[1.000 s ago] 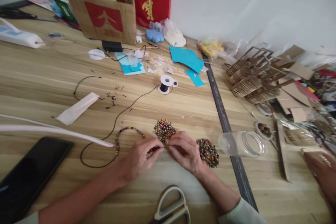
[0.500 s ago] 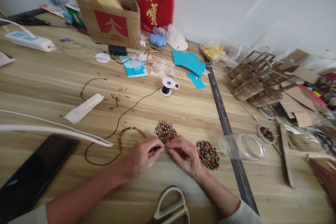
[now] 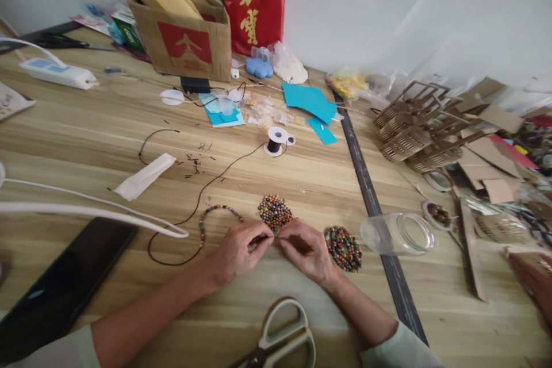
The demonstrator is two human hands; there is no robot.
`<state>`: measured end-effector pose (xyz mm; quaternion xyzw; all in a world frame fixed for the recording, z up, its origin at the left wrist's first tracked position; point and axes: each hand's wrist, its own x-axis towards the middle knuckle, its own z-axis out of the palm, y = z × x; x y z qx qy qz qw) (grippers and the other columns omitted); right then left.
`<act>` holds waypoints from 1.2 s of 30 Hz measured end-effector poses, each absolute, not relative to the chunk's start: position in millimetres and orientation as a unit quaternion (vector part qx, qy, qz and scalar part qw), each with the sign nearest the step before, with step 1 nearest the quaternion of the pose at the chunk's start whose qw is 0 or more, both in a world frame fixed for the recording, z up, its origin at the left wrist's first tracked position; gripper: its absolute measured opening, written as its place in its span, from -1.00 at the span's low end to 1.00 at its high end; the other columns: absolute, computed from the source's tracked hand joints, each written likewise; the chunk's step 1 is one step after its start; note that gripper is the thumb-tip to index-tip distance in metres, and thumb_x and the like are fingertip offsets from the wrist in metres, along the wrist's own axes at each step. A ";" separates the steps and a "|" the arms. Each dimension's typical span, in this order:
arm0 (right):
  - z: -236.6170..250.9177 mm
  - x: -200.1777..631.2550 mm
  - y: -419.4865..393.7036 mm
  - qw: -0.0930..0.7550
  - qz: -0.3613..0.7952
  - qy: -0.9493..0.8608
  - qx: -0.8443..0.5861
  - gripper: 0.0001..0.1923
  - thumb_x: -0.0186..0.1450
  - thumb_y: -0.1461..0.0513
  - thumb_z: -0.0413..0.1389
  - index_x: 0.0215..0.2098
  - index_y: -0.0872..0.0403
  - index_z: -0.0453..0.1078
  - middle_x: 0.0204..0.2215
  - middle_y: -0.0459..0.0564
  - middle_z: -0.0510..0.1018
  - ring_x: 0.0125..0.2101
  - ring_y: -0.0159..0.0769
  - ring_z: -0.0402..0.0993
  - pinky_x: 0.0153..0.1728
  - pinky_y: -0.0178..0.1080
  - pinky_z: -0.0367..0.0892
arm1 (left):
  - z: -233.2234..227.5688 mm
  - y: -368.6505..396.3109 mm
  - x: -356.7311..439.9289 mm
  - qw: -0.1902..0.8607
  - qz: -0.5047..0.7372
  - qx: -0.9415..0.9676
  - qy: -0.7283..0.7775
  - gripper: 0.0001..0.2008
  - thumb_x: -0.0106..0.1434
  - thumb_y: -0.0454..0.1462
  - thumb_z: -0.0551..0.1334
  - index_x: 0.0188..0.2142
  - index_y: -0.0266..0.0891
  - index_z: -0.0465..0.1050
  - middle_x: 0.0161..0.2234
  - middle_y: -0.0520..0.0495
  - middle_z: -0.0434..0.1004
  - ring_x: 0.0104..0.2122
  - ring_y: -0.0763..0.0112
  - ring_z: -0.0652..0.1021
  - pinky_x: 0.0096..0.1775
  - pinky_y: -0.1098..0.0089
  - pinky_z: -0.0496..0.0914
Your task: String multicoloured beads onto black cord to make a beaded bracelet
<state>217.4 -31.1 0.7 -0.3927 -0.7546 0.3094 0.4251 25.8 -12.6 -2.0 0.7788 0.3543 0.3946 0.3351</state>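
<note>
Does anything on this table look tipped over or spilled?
Yes. The clear jar lies on its side right of the hands, its mouth open. Two heaps of coloured beads sit loose on the wood, and small dark snippets are scattered farther back.

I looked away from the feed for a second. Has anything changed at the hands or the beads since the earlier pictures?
Hardly anything. The left hand and right hand stay pinched together at the cord end beside the bead pile; nothing was picked up or let go. Only the camera shifted slightly, so everything sits a little differently in frame. The beaded strand, second bead pile, spool and jar lie as before.
</note>
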 end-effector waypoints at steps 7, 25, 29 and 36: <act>1.9 216.1 -30.6 0.428 0.309 -0.757 -0.386 -0.93 0.29 0.31 0.11 -0.26 0.08 0.43 -0.39 0.02 0.53 -0.36 -0.30 0.46 -0.31 -0.25 0.40 | -1.8 -13.6 25.3 0.334 0.388 0.781 0.358 -0.86 0.21 -0.41 0.13 -0.44 -0.26 0.41 -0.54 0.01 0.47 -0.54 0.49 0.44 -0.45 0.52 0.30; 1.2 215.0 -29.6 0.433 0.290 -0.765 -0.378 -0.94 0.29 0.32 0.10 -0.27 0.07 0.40 -0.41 0.02 0.52 -0.37 -0.29 0.44 -0.33 -0.24 0.39 | -1.7 -12.4 26.4 0.327 0.381 0.790 0.352 -0.87 0.21 -0.42 0.14 -0.44 -0.28 0.40 -0.54 0.01 0.47 -0.54 0.50 0.44 -0.45 0.53 0.30; 2.7 214.9 -29.5 0.435 0.290 -0.766 -0.373 -0.94 0.29 0.32 0.10 -0.28 0.08 0.40 -0.41 0.02 0.52 -0.38 -0.29 0.44 -0.34 -0.24 0.38 | -0.9 -12.3 26.8 0.324 0.383 0.791 0.350 -0.86 0.21 -0.42 0.13 -0.45 -0.27 0.40 -0.55 0.01 0.47 -0.55 0.50 0.44 -0.46 0.54 0.30; 0.9 215.2 -29.5 0.432 0.291 -0.766 -0.377 -0.97 0.30 0.30 0.11 -0.29 0.08 0.40 -0.41 0.02 0.52 -0.38 -0.30 0.44 -0.34 -0.25 0.38 | -1.6 -13.7 27.4 0.324 0.378 0.792 0.355 -0.87 0.21 -0.40 0.14 -0.45 -0.27 0.41 -0.55 0.02 0.48 -0.55 0.50 0.45 -0.46 0.53 0.32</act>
